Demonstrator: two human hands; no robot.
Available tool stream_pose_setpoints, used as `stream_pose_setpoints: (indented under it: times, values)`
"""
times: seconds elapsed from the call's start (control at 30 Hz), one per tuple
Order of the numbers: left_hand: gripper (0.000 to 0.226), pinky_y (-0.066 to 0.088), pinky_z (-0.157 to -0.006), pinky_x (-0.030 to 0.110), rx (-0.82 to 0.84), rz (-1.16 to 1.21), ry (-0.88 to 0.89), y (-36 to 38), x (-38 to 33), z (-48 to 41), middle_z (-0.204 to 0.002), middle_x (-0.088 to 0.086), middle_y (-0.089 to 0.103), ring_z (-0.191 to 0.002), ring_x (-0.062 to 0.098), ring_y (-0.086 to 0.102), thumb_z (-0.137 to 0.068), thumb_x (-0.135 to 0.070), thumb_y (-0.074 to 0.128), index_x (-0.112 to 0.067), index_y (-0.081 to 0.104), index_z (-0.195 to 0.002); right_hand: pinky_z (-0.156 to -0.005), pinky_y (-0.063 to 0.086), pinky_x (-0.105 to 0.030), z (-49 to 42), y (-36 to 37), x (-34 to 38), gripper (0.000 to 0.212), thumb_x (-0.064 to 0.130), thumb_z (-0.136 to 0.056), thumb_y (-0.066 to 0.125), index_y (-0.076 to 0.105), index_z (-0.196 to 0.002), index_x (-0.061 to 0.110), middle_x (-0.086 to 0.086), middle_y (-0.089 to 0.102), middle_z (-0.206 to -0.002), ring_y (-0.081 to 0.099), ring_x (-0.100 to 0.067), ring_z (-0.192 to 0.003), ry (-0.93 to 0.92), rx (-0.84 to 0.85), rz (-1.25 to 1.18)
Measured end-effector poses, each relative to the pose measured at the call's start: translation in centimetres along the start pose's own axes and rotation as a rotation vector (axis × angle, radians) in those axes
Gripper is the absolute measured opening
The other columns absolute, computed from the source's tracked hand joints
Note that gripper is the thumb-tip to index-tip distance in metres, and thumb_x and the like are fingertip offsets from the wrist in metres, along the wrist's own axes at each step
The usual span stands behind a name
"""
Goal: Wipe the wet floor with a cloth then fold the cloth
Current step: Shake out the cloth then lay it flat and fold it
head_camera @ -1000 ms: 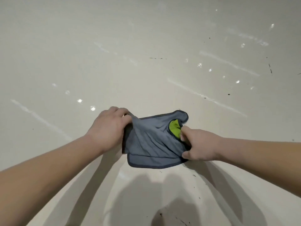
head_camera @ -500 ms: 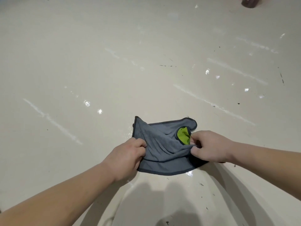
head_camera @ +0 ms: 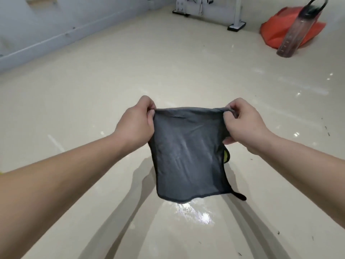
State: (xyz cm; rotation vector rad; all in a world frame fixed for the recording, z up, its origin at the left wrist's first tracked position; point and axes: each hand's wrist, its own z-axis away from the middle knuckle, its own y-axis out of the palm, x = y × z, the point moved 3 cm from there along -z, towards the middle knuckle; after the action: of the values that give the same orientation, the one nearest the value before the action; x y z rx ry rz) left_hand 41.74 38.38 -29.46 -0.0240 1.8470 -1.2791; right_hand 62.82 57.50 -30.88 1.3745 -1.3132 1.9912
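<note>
Holding the cloth [head_camera: 188, 156] up off the floor [head_camera: 168, 62], I have my left hand [head_camera: 137, 124] pinching one top corner and my right hand [head_camera: 242, 124] pinching the other. Both sets of fingers are curled tight onto the hem. The grey sheet hangs between them in front of me, its bottom edge above a glistening wet patch [head_camera: 194, 212].

It is soft and limp with no stiffness at all: the top edge sags a little between my grips and the lower part drapes and ripples. I judge it light, though probably damp from wiping (so a touch heavier and more inclined to cling to itself than a dry one). Nothing about it is fragile, and the weave looks grippy rather than slick.

The stitched dark border is the best place to hold, at the corners, since anywhere in the middle would just bunch up. A sliver of the green side [head_camera: 226, 156] peeks out at the right edge, and a small loop tab [head_camera: 239, 196] dangles from the lower right corner; both lower corners hang free. For a clean fold I would match corners to corners, keeping the hem clear of the puddle.
</note>
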Motion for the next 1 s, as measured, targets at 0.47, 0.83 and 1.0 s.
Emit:
stream_pose_setpoints:
  times: [0.47, 0.83, 1.0]
  values:
    - [0.015, 0.042, -0.059, 0.031, 0.128, -0.097, 0.093, -1.2, 5.7, 6.0, -0.073, -0.01, 0.057, -0.066, 0.011, 0.054, -0.103, -0.017, 0.048, -0.029, 0.047, -0.095, -0.061, 0.04, -0.026, 4.6, 3.3, -1.7, 0.015, 0.014, -0.094, 0.06, 0.056, -0.085, 0.024, 0.005, 0.055, -0.069, 0.046, -0.012, -0.063, -0.342, 0.307, 0.304]
    - [0.009, 0.048, -0.08, 0.036, 1.203, -0.392, 0.221, 6.0, 9.1, 21.1, -0.102, 0.002, 0.064, -0.089, 0.028, 0.056, -0.095, -0.032, 0.047, -0.034, 0.05, -0.104, -0.069, 0.049, -0.021, 16.8, 6.4, -12.8, 0.012, 0.031, -0.079, 0.076, 0.065, -0.083, 0.033, 0.012, 0.064, -0.078, 0.058, -0.006, -0.069, 0.347, 1.308, 0.554]
    - [0.017, 0.052, -0.086, 0.037, 0.948, -0.457, 0.243, 8.2, 10.1, 14.9, -0.113, -0.001, 0.066, -0.105, 0.028, 0.062, -0.099, -0.033, 0.049, -0.028, 0.059, -0.111, -0.054, 0.047, -0.027, 11.6, 7.7, -13.1, 0.019, 0.027, -0.091, 0.072, 0.059, -0.083, 0.015, -0.003, 0.069, -0.072, 0.063, -0.02, -0.062, 0.382, 0.933, 0.453]
